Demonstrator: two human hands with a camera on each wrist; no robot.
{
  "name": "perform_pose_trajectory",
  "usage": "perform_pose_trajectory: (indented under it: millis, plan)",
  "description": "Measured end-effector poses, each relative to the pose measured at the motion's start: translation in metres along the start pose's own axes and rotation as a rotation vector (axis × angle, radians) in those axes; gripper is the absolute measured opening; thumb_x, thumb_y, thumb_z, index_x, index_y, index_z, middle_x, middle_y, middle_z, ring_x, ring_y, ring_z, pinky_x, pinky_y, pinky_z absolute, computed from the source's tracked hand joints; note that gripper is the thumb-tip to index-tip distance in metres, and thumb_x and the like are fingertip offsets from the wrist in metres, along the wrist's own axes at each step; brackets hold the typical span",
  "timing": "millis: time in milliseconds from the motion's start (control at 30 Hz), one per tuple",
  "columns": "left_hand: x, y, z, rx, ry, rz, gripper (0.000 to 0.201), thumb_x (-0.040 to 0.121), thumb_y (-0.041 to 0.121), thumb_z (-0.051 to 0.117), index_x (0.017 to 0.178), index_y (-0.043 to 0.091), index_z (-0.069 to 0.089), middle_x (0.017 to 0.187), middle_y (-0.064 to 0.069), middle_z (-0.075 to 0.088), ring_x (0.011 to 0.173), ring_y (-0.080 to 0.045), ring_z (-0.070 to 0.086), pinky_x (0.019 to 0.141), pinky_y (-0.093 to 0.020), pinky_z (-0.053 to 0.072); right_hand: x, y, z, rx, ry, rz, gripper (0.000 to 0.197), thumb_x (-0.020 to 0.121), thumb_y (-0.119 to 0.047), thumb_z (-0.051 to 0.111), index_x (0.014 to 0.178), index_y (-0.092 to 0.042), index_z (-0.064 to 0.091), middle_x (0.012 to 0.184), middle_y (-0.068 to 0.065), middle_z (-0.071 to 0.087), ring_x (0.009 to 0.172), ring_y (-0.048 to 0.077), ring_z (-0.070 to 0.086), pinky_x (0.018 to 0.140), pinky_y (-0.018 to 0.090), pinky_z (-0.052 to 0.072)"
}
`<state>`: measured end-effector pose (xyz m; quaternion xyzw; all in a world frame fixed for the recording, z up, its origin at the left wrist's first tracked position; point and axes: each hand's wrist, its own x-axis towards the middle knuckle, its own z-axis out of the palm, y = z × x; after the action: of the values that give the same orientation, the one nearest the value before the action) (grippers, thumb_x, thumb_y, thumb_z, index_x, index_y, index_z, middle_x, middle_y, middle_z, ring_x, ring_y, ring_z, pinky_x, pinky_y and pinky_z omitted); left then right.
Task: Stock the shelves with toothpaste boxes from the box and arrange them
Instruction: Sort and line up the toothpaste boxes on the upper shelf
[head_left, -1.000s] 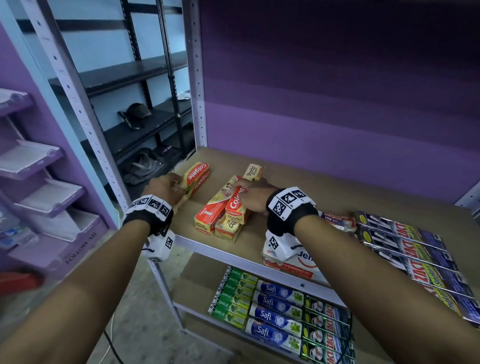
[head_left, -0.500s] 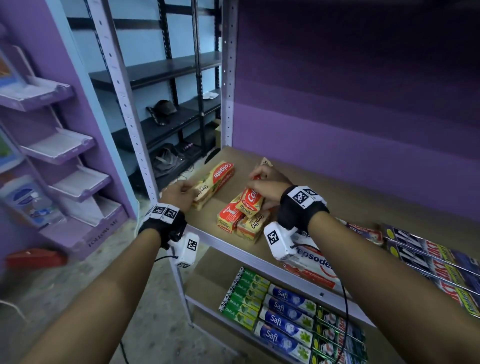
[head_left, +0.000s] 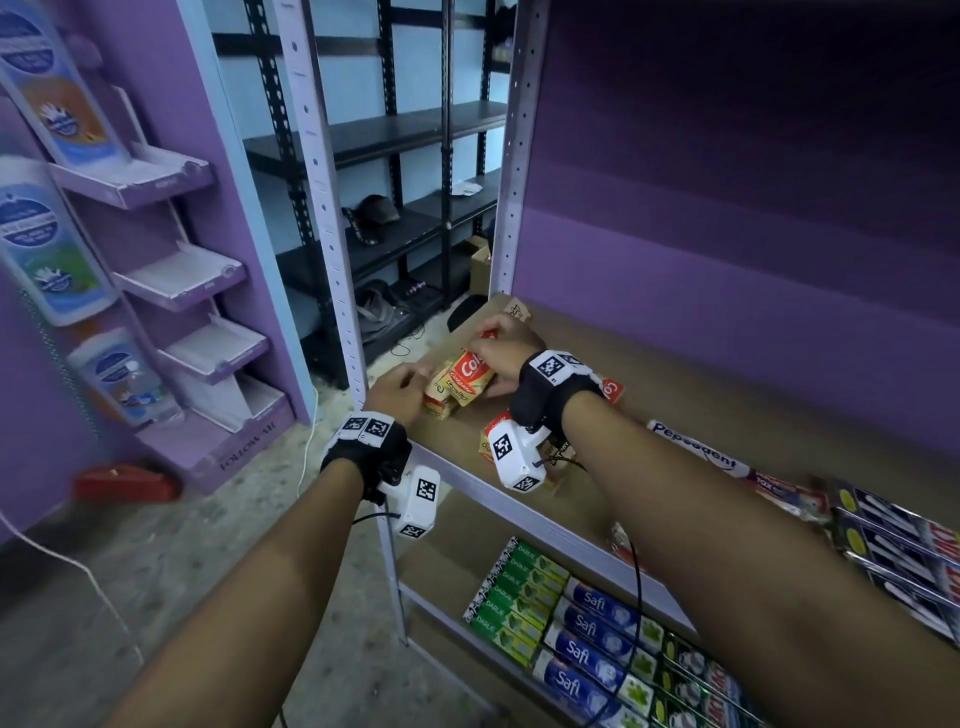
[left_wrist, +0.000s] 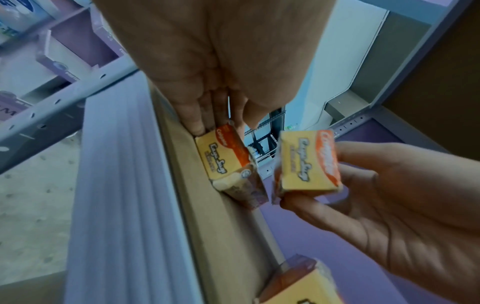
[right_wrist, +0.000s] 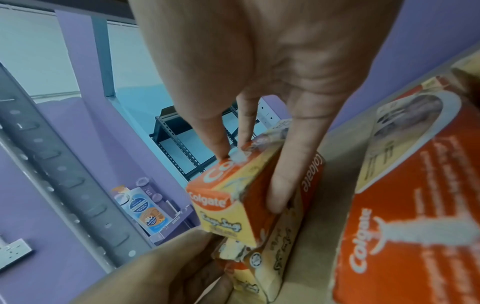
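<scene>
My right hand (head_left: 503, 347) now grips one Colgate box (head_left: 466, 375), lifted off the shelf (head_left: 649, 374) near its front-left corner; my left hand (head_left: 397, 391) pinches another Colgate box (left_wrist: 224, 153), no longer spread apart.

Toothpaste box (right_wrist: 241, 197) under the right hand (head_left: 506, 353): printed card, slight sheen, corner edges scuffed and frayed. Second box (left_wrist: 226, 158) at the left hand's (head_left: 397, 392) fingertips looked the same card, worn end flap. Shelf board (head_left: 649, 395) below both hands was matt brown, like hardboard or card, no gloss. Shelf front edge (left_wrist: 116, 205) beside the left hand: painted metal, smooth, ribbed. Upright post (head_left: 322, 208) beyond the left hand was perforated painted metal. Wrist bands (head_left: 545, 395) were black cloth; camera housings (head_left: 519, 457) smooth white plastic.
</scene>
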<state>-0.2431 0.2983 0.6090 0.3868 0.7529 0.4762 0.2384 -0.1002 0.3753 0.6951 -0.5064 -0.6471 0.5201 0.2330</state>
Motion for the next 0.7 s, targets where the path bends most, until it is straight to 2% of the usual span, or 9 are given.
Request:
perform_pose_trajectory:
  millis: [67,167,267,367,433,500,600,700]
  plan:
    - [-0.002,0.000,0.000,0.011,0.004,-0.027,0.027,0.101,0.039,0.041,0.101,0.031,0.067,0.106,0.005,0.064,0.095,-0.015,0.054,0.081,-0.025,0.035,0.003,-0.001,0.006,0.014,-0.032,0.037,0.017,0.088,-0.016,0.067,0.099,-0.029,0.063,0.098,0.001,0.062,0.085,0.026,0.067,0.053,0.039,0.061]
    - [-0.003,0.004,-0.003,-0.008,0.000,-0.080,0.037,0.100,0.053,0.035,0.102,0.032,0.065,0.103,0.006,0.058,0.095,-0.018,0.051,0.083,-0.026,0.033,0.008,0.000,0.012,-0.002,-0.019,0.071,0.029,0.094,-0.011,0.060,0.118,-0.026,0.065,0.093,0.011,0.066,0.077,0.026,0.072,0.049,0.031,0.059]
    - [-0.005,0.004,-0.003,-0.044,-0.014,-0.092,0.049,0.095,0.066,0.034,0.105,0.032,0.068,0.102,0.009,0.061,0.095,-0.015,0.055,0.085,-0.028,0.035,0.011,0.001,0.013,0.002,-0.017,0.081,0.035,0.095,-0.008,0.059,0.125,-0.024,0.063,0.096,0.013,0.067,0.080,0.026,0.073,0.058,0.034,0.062]
    - [-0.007,0.005,-0.002,-0.014,-0.017,-0.065,0.053,0.085,0.074,0.043,0.105,0.033,0.069,0.096,0.010,0.067,0.085,-0.005,0.060,0.070,-0.022,0.039,0.007,0.000,0.009,0.040,-0.072,0.098,0.041,0.097,-0.003,0.054,0.133,-0.023,0.058,0.108,0.020,0.066,0.089,0.030,0.073,0.068,0.037,0.063]
    - [-0.009,0.008,-0.002,0.045,-0.014,-0.040,0.049,0.085,0.072,0.047,0.106,0.032,0.067,0.094,0.010,0.067,0.082,-0.002,0.060,0.062,-0.018,0.037,0.000,-0.001,0.003,0.116,-0.177,0.124,0.047,0.099,0.003,0.045,0.140,-0.020,0.051,0.122,0.023,0.059,0.103,0.037,0.068,0.070,0.037,0.062]
    - [-0.010,0.011,0.000,0.063,-0.005,-0.032,0.045,0.088,0.069,0.046,0.106,0.033,0.065,0.096,0.010,0.068,0.080,-0.002,0.060,0.063,-0.019,0.038,-0.008,-0.001,-0.005,0.154,-0.217,0.125,0.049,0.099,0.007,0.040,0.141,-0.018,0.049,0.130,0.023,0.052,0.107,0.041,0.065,0.064,0.037,0.062]
    - [-0.011,0.015,0.004,0.157,0.038,0.070,0.037,0.095,0.055,0.046,0.118,0.031,0.061,0.109,0.004,0.067,0.088,-0.010,0.060,0.076,-0.024,0.043,-0.017,0.001,-0.018,-0.051,-0.152,0.027,0.041,0.099,0.003,0.041,0.126,-0.021,0.060,0.125,0.016,0.057,0.086,0.030,0.072,0.057,0.034,0.062]
    - [-0.010,0.023,0.005,0.263,0.084,0.306,0.033,0.097,0.035,0.053,0.127,0.021,0.057,0.122,-0.001,0.060,0.104,-0.015,0.056,0.086,-0.024,0.040,-0.021,0.007,-0.038,-0.267,-0.143,-0.067,0.034,0.095,-0.002,0.043,0.105,-0.025,0.068,0.108,0.007,0.065,0.076,0.024,0.072,0.058,0.032,0.061]
